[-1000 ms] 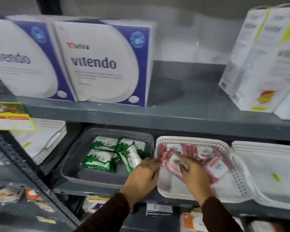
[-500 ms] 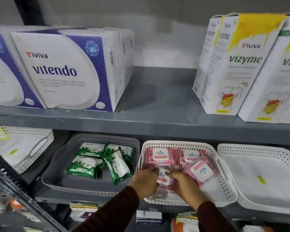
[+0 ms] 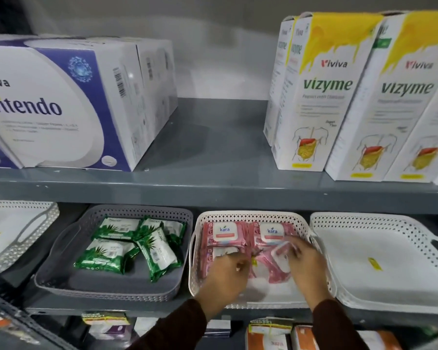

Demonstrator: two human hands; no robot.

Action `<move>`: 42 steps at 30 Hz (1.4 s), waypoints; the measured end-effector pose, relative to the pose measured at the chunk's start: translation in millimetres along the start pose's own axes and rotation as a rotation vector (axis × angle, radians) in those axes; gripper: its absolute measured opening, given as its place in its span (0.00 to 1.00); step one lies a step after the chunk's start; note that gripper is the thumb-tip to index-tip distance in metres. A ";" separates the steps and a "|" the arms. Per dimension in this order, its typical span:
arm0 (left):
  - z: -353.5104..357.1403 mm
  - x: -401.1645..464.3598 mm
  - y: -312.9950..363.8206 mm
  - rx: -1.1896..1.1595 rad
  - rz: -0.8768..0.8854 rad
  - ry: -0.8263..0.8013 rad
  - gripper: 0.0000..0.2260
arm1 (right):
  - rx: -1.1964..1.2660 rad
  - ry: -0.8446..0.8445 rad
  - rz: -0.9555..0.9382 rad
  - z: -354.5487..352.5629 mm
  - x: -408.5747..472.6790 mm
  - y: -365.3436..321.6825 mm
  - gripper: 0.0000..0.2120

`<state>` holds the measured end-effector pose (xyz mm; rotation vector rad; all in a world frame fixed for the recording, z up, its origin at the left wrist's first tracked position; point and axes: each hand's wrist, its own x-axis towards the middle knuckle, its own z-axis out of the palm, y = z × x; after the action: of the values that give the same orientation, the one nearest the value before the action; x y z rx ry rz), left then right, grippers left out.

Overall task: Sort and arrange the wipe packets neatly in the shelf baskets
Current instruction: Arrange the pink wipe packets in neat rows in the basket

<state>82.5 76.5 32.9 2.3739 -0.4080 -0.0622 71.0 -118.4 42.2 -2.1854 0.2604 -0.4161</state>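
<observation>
While both hands reach into the white basket, the left hand presses a front pink wipe packet and the right hand grasps another, two kara packets lying behind, green packets in the grey basket beside.

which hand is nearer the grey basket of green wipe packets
Left. The left hand is in the white perforated basket, at the side next to the grey perforated basket; the right hand is at the far side.
</observation>
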 end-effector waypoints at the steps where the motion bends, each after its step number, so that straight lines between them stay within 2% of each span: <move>1: 5.2 -1.1 13.1 -0.095 -0.009 -0.032 0.10 | -0.032 0.033 0.037 -8.3 5.2 5.2 0.15; 5: 20.8 10.6 47.3 -0.148 0.027 -0.029 0.13 | -0.171 -0.006 0.242 -13.6 14.7 20.3 0.08; 8: 26.9 28.7 55.3 -0.160 -0.004 -0.165 0.11 | -0.281 -0.096 0.376 -9.0 10.5 26.6 0.12; 11: 30.6 37.6 53.1 -0.011 0.016 -0.192 0.07 | -0.321 -0.190 0.381 -3.9 5.0 33.0 0.12; 12: 26.5 38.2 53.1 0.025 -0.027 -0.341 0.06 | -0.323 -0.210 0.375 -1.6 3.0 34.0 0.11; 13: 39.2 41.3 42.2 0.162 0.009 -0.355 0.08 | -0.310 -0.224 0.375 0.0 0.0 32.1 0.10; 15: 43.4 38.8 31.9 0.271 0.132 -0.455 0.08 | -0.277 -0.234 0.356 0.1 -3.5 29.2 0.11; 16: 49.5 36.8 26.1 0.174 0.118 -0.331 0.11 | -0.305 -0.237 0.339 2.1 -2.3 31.1 0.12; 19: 47.8 21.8 30.6 -0.116 -0.081 -0.361 0.16 | -0.526 -0.276 0.277 8.4 0.3 38.9 0.20; 21: 42.0 17.9 32.5 -0.171 -0.149 -0.245 0.14 | -0.526 -0.336 0.210 5.1 -1.0 32.0 0.29; 23: 35.0 20.2 32.3 -0.141 -0.130 -0.102 0.12 | -0.443 -0.391 0.128 -0.9 0.5 26.0 0.30; 25: 30.2 19.2 32.2 -0.231 -0.166 -0.020 0.12 | -0.481 -0.437 -0.029 -2.3 2.1 26.6 0.30; 27: 30.2 19.9 31.8 -0.318 -0.195 -0.061 0.17 | -0.495 -0.397 -0.071 0.3 -1.5 32.7 0.32; 31: 44.8 29.3 24.8 -0.134 -0.138 -0.284 0.10 | -0.402 -0.311 0.020 3.3 -11.1 44.1 0.25; 32: 49.6 32.4 21.4 -0.075 -0.143 -0.352 0.10 | -0.407 -0.331 0.003 2.7 -11.5 44.6 0.24; 33: 56.7 34.3 16.9 0.013 -0.076 -0.379 0.08 | -0.422 -0.383 -0.014 2.0 -11.2 42.7 0.25; 35: 64.8 37.5 10.1 0.083 -0.027 -0.438 0.02 | -0.525 -0.510 -0.081 4.2 -7.3 43.8 0.30; 36: 68.1 41.3 8.9 0.142 0.019 -0.397 0.02 | -0.583 -0.580 -0.068 7.0 -5.7 44.1 0.33; 40: 53.7 46.5 23.2 0.211 0.028 -0.398 0.15 | -0.665 -0.714 -0.008 9.4 2.4 45.2 0.37; 42: 36.0 40.1 34.6 -0.123 -0.045 -0.339 0.15 | -0.671 -0.721 0.021 7.1 2.9 48.4 0.38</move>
<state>105.4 16.7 32.0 2.2520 -0.4949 -0.5011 74.6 -143.1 0.0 -2.8070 0.0110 0.5632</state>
